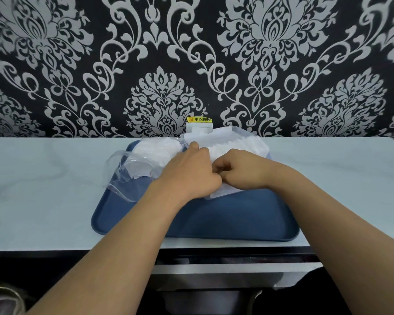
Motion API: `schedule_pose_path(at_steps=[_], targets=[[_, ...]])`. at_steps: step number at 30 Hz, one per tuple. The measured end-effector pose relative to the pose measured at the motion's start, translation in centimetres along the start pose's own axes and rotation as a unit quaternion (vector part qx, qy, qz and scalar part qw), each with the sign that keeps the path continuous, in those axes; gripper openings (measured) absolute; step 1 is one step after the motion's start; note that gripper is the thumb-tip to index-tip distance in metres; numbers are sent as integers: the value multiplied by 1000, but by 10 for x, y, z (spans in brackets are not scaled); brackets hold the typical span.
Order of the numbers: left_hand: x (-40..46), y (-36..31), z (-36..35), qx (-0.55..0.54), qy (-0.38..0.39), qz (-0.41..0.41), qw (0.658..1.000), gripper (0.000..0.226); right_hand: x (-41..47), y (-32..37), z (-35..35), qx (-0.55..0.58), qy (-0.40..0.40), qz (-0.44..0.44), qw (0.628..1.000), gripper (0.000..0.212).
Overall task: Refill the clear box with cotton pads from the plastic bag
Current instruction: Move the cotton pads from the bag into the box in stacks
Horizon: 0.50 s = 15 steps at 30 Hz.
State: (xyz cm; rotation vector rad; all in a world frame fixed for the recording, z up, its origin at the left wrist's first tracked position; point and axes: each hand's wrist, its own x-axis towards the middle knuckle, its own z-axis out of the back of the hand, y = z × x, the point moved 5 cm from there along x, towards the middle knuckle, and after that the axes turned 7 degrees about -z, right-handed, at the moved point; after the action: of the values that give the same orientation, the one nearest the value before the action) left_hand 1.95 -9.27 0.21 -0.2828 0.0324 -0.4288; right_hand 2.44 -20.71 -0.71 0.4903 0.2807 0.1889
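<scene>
On the pale table (55,189) sits a blue tray (214,221) carrying the clear box (237,142), which holds a row of white cotton pads (234,147). The plastic bag (132,164) lies on the tray's left part, more pads inside. Both hands meet over the box's near edge: the left hand (189,171) has its fingers curled down onto the pads, and the right hand (239,167) has its grip closed, pinching pads. Behind the box, a yellow sticker (199,119) on a white wall fitting reads "小心触电".
</scene>
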Motion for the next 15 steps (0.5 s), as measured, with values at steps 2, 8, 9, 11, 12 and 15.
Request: schedule_pose_path(at_steps=[2,8,9,11,12,15], targets=[[0,0,2,32,-8,0,999,25,-2,0,5,24,-30,17,999,36],[-10,6,16,-44,-57,-20,997,63,-10,14,26,140,-163,50,975,28],[-14,8,23,-80,-84,-31,993,63,-12,20,30,156,-192,66,967,28],[-26,17,46,-165,-162,-56,971,51,-15,31,36,204,-257,85,941,30],[-33,27,58,-193,-201,-60,958,45,-17,38,37,248,-270,87,926,31],[-56,67,84,-156,-252,-42,954,56,-23,70,20,345,-195,103,912,33]])
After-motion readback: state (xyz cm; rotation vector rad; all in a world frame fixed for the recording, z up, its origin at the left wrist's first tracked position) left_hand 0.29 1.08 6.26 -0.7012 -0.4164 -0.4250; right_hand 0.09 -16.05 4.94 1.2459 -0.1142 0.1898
